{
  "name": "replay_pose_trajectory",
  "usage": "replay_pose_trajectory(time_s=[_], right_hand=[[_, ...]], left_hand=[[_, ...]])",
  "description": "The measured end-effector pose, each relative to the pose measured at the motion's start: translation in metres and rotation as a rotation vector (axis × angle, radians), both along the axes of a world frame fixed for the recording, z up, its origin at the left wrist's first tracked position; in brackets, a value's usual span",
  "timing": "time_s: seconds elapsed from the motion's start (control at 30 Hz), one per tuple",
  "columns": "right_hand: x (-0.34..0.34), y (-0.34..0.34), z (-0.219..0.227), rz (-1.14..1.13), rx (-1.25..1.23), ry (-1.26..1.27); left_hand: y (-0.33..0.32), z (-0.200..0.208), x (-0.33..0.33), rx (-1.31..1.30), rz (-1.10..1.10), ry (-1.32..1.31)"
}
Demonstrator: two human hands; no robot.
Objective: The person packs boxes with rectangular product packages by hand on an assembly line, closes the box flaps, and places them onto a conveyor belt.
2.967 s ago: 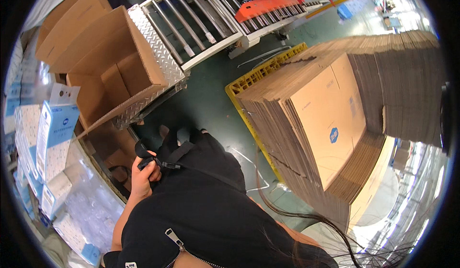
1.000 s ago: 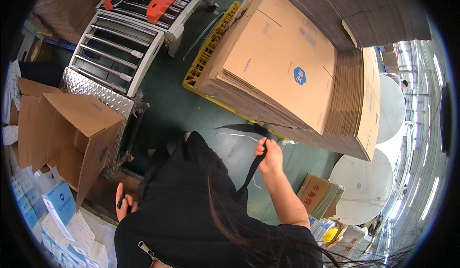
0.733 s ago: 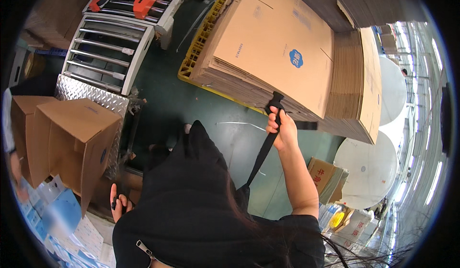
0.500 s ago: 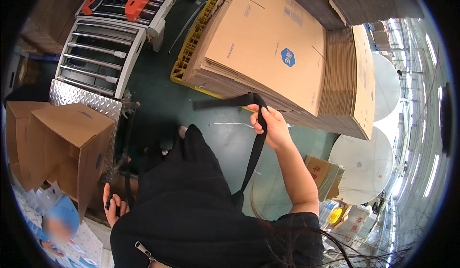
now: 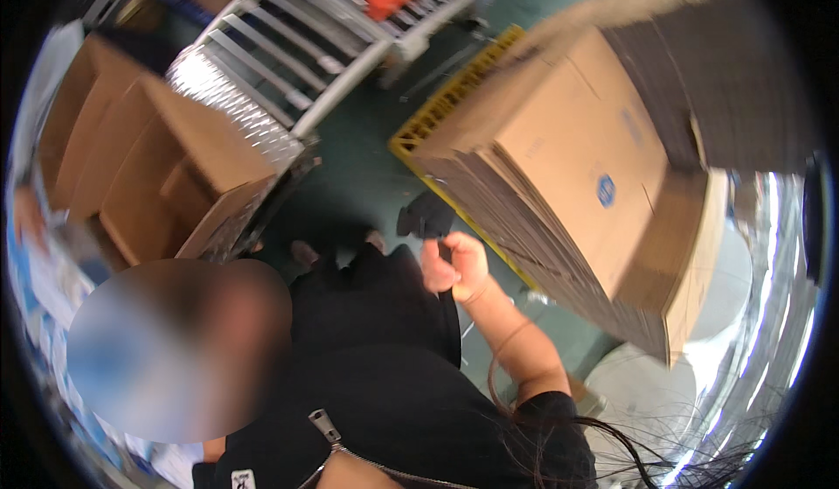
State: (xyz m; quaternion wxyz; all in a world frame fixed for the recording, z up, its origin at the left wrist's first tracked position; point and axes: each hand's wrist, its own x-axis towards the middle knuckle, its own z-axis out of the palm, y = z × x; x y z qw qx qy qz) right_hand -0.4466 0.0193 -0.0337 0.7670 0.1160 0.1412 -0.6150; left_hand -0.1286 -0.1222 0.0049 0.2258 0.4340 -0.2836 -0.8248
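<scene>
– what do you get of the room in the head view?
– from my end, a dark green floor (image 5: 341,196), with a roller conveyor (image 5: 301,52) past it at the top and a tread-patterned metal plate (image 5: 218,96) at its near end. everything is a little smeared.
– and the right hand (image 5: 454,264)?
– i have its forearm slanting up from the lower right, elbow bent, fingers curled together around a black strap (image 5: 424,216). the strap's end pokes out beyond them, above the floor, near the pallet.
– the left hand?
– a round blurred patch (image 5: 175,349) covers that spot; i can't tell how its fingers stand.
– what's around?
– an open carton (image 5: 205,139) on the left, another person's hand (image 5: 29,218) beside it; on the right, flattened cartons (image 5: 577,201) stacked on a yellow pallet (image 5: 463,96). loose hair (image 5: 612,428) crosses my lower right.
</scene>
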Motion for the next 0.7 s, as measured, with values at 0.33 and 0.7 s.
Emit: replay_pose_trajectory(time_s=[0.33, 0.7], right_hand=[[0.107, -0.045, -0.03, 0.536, -0.075, -0.331], [0.109, -0.071, 0.023, 0.555, -0.408, 1.807]], left_hand=[[0.024, -0.009, -0.02, 0.371, -0.075, 0.097], [0.03, -0.012, -0.014, 0.25, -0.02, -0.019]])
